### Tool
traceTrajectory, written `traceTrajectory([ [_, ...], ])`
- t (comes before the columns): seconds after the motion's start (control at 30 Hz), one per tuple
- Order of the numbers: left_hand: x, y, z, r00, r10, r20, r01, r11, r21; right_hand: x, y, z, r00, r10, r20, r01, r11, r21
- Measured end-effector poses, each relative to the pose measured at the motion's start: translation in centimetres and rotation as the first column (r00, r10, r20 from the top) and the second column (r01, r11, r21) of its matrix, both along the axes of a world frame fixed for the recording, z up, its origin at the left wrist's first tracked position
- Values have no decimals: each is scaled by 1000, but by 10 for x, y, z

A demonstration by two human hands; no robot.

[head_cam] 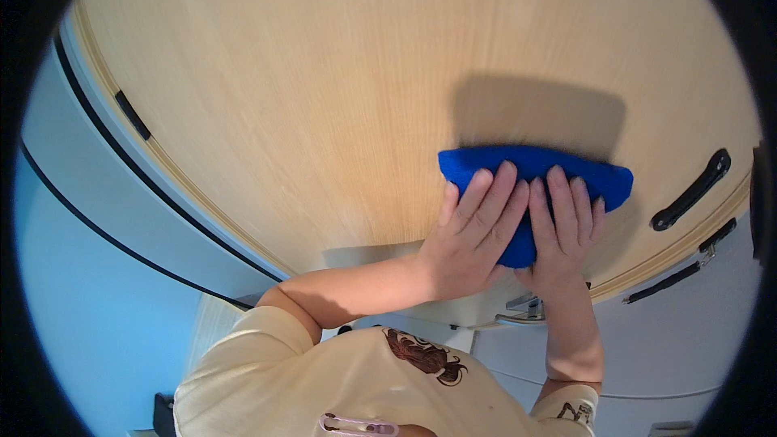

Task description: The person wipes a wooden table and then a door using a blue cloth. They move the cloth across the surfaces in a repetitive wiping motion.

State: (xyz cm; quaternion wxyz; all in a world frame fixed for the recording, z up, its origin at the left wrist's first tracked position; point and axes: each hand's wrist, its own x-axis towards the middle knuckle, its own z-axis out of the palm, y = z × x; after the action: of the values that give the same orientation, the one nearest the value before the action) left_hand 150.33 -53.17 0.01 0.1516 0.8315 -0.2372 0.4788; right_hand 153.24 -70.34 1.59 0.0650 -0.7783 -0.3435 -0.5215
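Observation:
A blue cloth (pixel 522 155) lies against the pale wood-grain door (pixel 315 121), right of the middle of the view. My left hand (pixel 479 230) rests spread on the cloth's left part, its fingers pointing up and slightly apart. Beside it, my right hand (pixel 564 224) presses flat on the right part, fingers extended. The thumbs are partly hidden at the cloth's lower end. Above the cloth, a dark shadow falls on the wood.
A black pull handle (pixel 691 190) sits on the door at the right. Black hinge-like hardware (pixel 132 115) marks the left edge. A metal lever-type fitting (pixel 527 309) shows below my hands. Blue wall (pixel 91 291) stands at the left.

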Motion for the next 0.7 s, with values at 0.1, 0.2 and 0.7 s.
traceTrajectory([
  [0.1,-2,-3,-7,994,-95,54,90,992,90,-13,3,0,994,40,-105,-37,999,35],
  [0.2,-5,8,-21,995,-46,86,32,986,165,-22,27,-7,999,38,-15,-37,996,86],
  [0.7,-26,105,-66,996,9,93,-31,972,234,-26,112,-73,995,59,-84,-59,998,10],
])
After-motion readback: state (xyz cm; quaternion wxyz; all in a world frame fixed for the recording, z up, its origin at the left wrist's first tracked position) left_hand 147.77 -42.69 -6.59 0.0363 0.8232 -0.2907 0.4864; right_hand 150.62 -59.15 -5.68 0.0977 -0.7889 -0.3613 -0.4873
